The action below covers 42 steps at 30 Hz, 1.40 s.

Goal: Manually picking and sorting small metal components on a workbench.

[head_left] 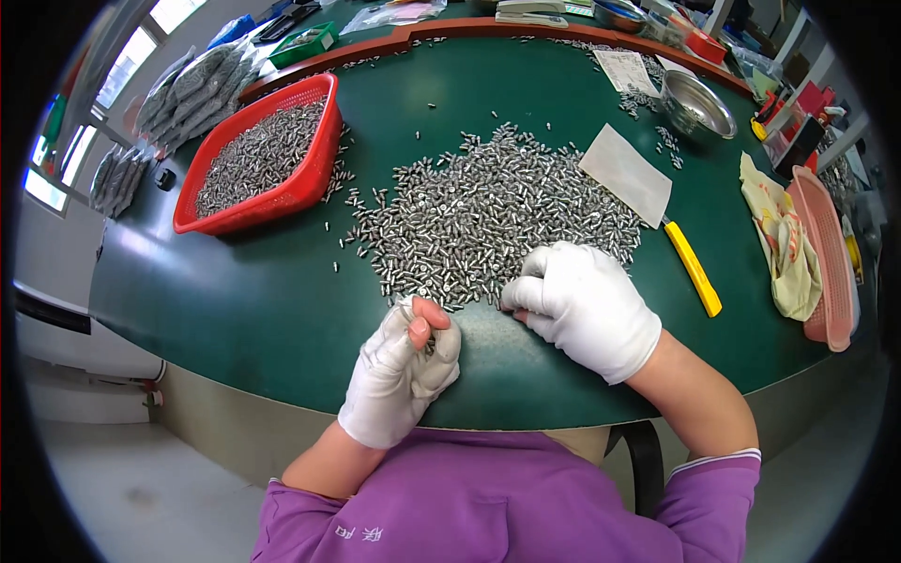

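Observation:
A wide heap of small silvery metal pins (488,211) is spread over the middle of the green table. My left hand (402,371), in a white glove with the thumb and a fingertip bare, is curled palm-up at the heap's near edge. A little dark metal shows between its bent fingers, seemingly some of the same pins. Also gloved in white, my right hand (587,305) rests palm-down against the heap's near right edge. Its fingers are bent together at the pins, and what they pinch is hidden beneath them.
A red plastic basket (324,178) full of pins stands left. A scraper with a yellow handle (693,269) lies right, its broad blade touching the heap. Farther right are a steel bowl (704,117), a pale cloth (779,244) and a pink basket (826,272). Bagged parts (192,89) sit far left.

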### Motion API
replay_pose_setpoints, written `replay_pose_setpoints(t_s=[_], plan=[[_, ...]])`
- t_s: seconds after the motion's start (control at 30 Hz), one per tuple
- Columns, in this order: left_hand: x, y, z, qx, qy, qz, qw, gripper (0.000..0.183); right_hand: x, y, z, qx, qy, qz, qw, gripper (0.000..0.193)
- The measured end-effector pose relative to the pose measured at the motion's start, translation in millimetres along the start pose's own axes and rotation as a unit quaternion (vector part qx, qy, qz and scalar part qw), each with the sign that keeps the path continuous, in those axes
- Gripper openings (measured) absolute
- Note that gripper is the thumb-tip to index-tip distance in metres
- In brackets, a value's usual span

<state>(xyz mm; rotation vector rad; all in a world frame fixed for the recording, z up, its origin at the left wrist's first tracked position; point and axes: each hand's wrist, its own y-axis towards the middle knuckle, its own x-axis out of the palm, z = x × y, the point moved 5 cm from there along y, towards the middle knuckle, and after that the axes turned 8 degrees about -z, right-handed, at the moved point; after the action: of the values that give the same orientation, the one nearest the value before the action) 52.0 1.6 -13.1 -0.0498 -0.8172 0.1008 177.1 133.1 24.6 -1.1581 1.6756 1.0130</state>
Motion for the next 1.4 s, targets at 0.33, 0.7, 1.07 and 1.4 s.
replay_pose_setpoints(t_s=[0.33, 0.7, 1.07, 1.4], plan=[[0.7, 0.5, -0.4, 0.003, 0.01, -0.01, 1.0, 0.019, -1.2, -1.9, -1.7, 0.022, -0.046, 0.009, 0.999, 0.008], [17.2, 2.1, -4.6, -0.103, 0.203, 0.038, 0.973, 0.018, 4.3, -2.3, -11.3, 0.073, 0.324, 0.022, 0.943, 0.013], [13.2, 0.7, -3.5, -0.108, 0.212, 0.05, 0.97, 0.01, -4.1, -0.5, -16.8, -0.054, 0.275, 0.099, 0.955, 0.021], [9.0, -0.3, -6.5, -0.077, 0.187, 0.048, 0.978, 0.008, -2.0, -0.2, -17.6, -0.058, 0.246, 0.115, 0.961, 0.023]])
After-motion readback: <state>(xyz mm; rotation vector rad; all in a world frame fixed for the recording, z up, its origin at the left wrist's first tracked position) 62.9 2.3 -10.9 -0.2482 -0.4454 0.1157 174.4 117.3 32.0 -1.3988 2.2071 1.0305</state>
